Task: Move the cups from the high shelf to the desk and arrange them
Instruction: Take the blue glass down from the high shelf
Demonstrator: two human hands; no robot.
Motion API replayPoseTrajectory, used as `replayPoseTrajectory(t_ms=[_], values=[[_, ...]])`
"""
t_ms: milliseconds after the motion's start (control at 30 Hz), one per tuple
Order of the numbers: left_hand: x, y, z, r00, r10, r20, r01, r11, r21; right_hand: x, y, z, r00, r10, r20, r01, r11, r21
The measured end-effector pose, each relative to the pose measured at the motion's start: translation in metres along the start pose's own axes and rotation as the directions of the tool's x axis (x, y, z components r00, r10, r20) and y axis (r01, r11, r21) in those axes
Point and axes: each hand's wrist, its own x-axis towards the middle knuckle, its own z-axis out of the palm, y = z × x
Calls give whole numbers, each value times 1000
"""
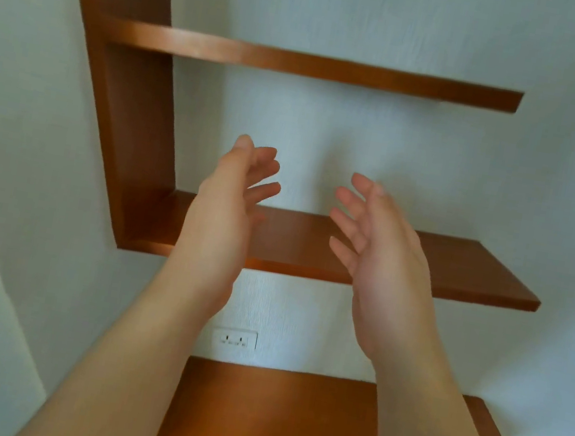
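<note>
The left hand (222, 214) and the right hand (382, 256) are raised before the lower shelf (460, 269). Their fingers (264, 191) are spread and hold nothing.

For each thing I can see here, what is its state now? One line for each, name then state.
left hand: raised, open, fingers spread, holding nothing
right hand: raised, open, palm facing the left hand, holding nothing
upper shelf: only its front edge shows; its top is hidden from this view
lower shelf: visible surface bare
desk: visible surface bare
wall socket: nothing plugged in
</note>
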Motion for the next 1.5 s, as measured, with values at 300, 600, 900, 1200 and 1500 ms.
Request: replayPoseTrajectory(t_ms=[300, 600, 900, 1200, 1500], values=[[22, 73, 20, 970, 242, -6, -241, 970, 25, 44, -70, 12, 978, -197, 62, 190, 977, 97], [40, 103, 36, 952, 306, -29, -306, 952, -7, 70, -108, 12, 945, -310, 106, 296, 946, 130], [54, 141, 56, 934, 356, -35, -357, 934, -8, 99, -144, 22, 912, -367, 184, 342, 927, 153], [80, 200, 65, 846, 515, -138, -508, 857, 80, 134, -205, 42, 826, -506, 247, 461, 860, 218], [88, 259, 41, 824, 548, -144, -534, 836, 128, 144, -247, 72, 741, -607, 286, 545, 794, 271]])
